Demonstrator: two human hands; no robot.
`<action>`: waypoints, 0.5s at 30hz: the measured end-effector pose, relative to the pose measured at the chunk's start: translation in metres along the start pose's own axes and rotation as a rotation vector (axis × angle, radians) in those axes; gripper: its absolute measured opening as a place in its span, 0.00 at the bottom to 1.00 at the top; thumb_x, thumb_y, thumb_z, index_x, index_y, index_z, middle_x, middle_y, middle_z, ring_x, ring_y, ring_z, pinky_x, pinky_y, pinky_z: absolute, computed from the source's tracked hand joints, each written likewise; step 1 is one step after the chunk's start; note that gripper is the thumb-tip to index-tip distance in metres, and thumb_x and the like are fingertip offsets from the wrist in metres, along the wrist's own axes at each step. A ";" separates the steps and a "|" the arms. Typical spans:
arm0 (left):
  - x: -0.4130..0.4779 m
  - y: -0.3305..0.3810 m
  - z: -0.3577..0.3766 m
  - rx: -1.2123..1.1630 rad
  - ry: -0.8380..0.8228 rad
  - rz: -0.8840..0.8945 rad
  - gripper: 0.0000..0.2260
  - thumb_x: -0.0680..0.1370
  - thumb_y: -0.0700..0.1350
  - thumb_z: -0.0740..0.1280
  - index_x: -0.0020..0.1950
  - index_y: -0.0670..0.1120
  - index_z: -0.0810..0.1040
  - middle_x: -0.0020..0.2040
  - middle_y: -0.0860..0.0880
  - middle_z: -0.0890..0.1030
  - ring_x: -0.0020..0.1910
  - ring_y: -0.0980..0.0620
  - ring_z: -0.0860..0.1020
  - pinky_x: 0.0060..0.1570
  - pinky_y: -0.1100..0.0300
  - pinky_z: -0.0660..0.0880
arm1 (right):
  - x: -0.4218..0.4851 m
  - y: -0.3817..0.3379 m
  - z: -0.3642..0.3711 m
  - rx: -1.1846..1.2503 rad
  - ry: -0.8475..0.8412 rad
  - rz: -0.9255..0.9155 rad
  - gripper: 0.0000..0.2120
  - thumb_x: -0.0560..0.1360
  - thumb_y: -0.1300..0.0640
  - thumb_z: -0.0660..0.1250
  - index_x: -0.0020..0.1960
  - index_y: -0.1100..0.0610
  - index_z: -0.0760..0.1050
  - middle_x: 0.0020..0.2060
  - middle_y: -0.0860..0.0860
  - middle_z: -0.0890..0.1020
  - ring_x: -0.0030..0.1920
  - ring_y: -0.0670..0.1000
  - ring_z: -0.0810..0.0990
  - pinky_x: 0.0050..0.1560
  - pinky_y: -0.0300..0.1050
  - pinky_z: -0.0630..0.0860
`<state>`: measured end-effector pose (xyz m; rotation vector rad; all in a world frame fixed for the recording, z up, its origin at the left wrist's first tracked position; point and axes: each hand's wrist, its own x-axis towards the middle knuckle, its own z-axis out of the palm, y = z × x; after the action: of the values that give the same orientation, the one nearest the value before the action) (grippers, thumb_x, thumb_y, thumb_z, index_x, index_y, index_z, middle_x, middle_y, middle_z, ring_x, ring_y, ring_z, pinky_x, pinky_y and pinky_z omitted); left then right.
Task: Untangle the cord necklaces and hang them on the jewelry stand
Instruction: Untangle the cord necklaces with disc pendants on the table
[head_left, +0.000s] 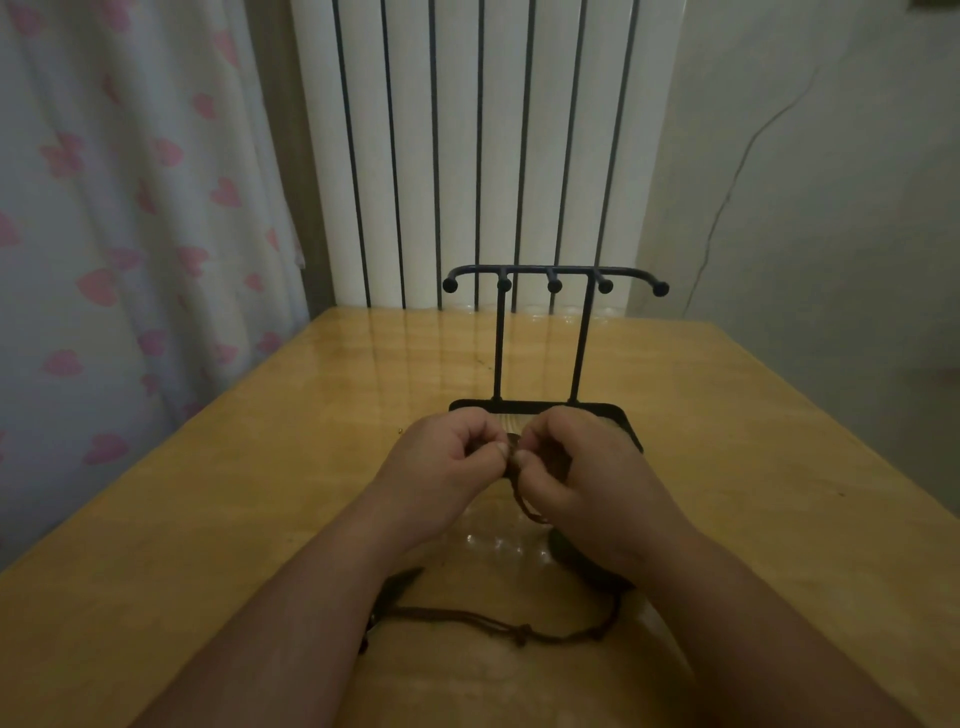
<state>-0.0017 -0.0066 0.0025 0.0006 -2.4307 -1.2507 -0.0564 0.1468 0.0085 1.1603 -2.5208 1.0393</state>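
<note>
While both hands meet knuckle to knuckle just in front of the stand's base, the left hand (447, 452) is curled closed with thumb and fingers pinching a bunched knot of dark brown cord necklaces (524, 496), and the right hand (576, 467) is likewise curled closed, pinching the same bunch from the other side. A short loop of that brown cord hangs down between the two palms, close to the right hand's heel. Both forearms are bare and reach in from the lower edge of the view.

Nearer the person, a second stretch of thin brown cord with small knots (519, 630) lies flat on the glossy yellow-brown wooden table (260, 493), running between the two forearms; its left end passes under the left forearm, where something dark and pointed shows, too dim to identify. A dark rounded shape lies on the table under the right wrist, and I cannot tell what it is.

Just beyond the hands stands the black metal jewelry stand (553, 280), with a flat rectangular base, two upright rods and a top bar carrying five ball-tipped pegs. No cord hangs on any peg. Behind the table are a white ribbed radiator (467, 130), a white curtain with pink hearts (130, 208) at the left, and a pale wall (831, 182) at the right.
</note>
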 end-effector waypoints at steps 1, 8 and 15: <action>0.000 0.000 0.001 0.033 0.006 0.011 0.09 0.77 0.43 0.65 0.38 0.54 0.76 0.35 0.53 0.77 0.34 0.59 0.73 0.34 0.66 0.70 | 0.000 0.000 -0.001 -0.021 -0.003 -0.007 0.02 0.75 0.48 0.65 0.44 0.44 0.71 0.40 0.41 0.74 0.41 0.43 0.73 0.42 0.39 0.75; -0.003 -0.001 0.003 0.142 -0.060 0.049 0.08 0.76 0.43 0.66 0.39 0.54 0.76 0.34 0.56 0.75 0.33 0.61 0.72 0.32 0.70 0.68 | 0.003 -0.003 -0.006 -0.117 -0.116 0.004 0.03 0.75 0.50 0.65 0.43 0.46 0.72 0.40 0.44 0.75 0.40 0.45 0.74 0.42 0.44 0.78; 0.000 0.004 0.001 -0.108 -0.064 -0.058 0.10 0.77 0.40 0.65 0.38 0.51 0.77 0.29 0.59 0.75 0.29 0.63 0.71 0.33 0.66 0.68 | 0.000 -0.004 -0.001 -0.055 -0.020 -0.017 0.04 0.75 0.51 0.62 0.42 0.47 0.69 0.39 0.44 0.73 0.39 0.45 0.72 0.41 0.43 0.75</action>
<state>-0.0010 -0.0034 0.0048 0.0010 -2.4298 -1.4270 -0.0536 0.1461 0.0116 1.1803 -2.5339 0.9522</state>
